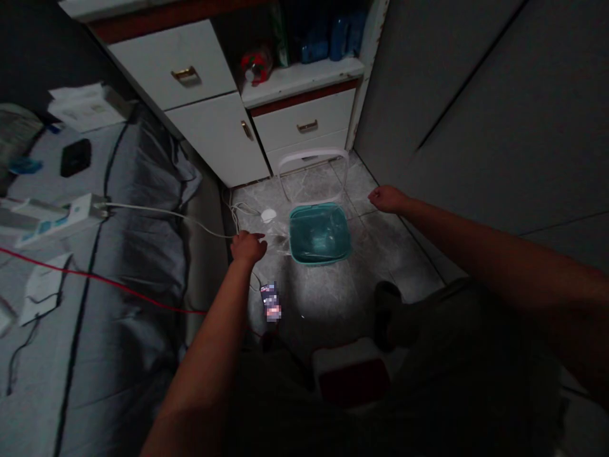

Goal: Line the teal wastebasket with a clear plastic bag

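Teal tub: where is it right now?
In the head view, the teal tub sits mid-picture on the tiled floor, between the left hand and the right hand, in front of the white frame.

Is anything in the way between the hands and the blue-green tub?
A little, maybe: thin clear plastic sticks out beside the tub on the side toward the left hand. Between the tub and the right hand, I can make out only floor, though it's dim.
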### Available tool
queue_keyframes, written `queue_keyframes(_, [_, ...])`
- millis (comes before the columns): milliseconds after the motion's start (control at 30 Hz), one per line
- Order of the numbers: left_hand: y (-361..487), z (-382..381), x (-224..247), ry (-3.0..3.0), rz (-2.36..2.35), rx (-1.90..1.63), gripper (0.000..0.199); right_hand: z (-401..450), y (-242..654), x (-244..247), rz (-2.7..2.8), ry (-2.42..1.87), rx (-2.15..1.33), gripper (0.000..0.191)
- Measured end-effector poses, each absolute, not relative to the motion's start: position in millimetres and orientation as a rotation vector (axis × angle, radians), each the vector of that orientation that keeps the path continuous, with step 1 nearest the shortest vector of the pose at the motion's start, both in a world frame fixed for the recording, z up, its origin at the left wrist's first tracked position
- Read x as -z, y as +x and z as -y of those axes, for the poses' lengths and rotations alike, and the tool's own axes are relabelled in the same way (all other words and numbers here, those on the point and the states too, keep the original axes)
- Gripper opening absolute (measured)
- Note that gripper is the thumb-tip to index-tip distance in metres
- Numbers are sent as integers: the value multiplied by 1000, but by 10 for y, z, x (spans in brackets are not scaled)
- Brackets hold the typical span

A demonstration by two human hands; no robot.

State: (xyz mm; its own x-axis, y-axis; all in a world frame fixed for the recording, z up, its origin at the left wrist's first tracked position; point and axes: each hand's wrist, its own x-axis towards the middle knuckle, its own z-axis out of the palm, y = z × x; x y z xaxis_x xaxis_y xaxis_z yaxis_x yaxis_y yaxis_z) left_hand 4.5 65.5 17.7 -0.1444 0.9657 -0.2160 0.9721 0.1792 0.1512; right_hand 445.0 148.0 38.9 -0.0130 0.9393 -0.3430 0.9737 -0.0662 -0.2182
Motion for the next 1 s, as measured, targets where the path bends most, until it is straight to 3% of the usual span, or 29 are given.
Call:
queue_keyframes(67, [160,-571,-297,1980,-2235,-35,35,-1145,4471,-508,-2124,2078,489,33])
queue_keyframes(167, [407,-470,-359,2269,-1990,-124,33,-650,4266,-518,-2263,1869,563,30])
queue_keyframes(300, [591,-412,-154,2347,-1589,62,40,-325,3957,-287,-2423,1570,732,32])
queue_keyframes(567, [444,-460,154,2223,-1581,242,41,-448,3892,146,-2432,1367,573,48])
queue_keyframes(833, [370,-650,160,2141,-1556,223,29,-631,3860,80,-2469,1241,407,33])
queue_keyframes(1000, [283,-664,200,2183,-1556,234,23,-676,3887,62,-2451,1282,348,33])
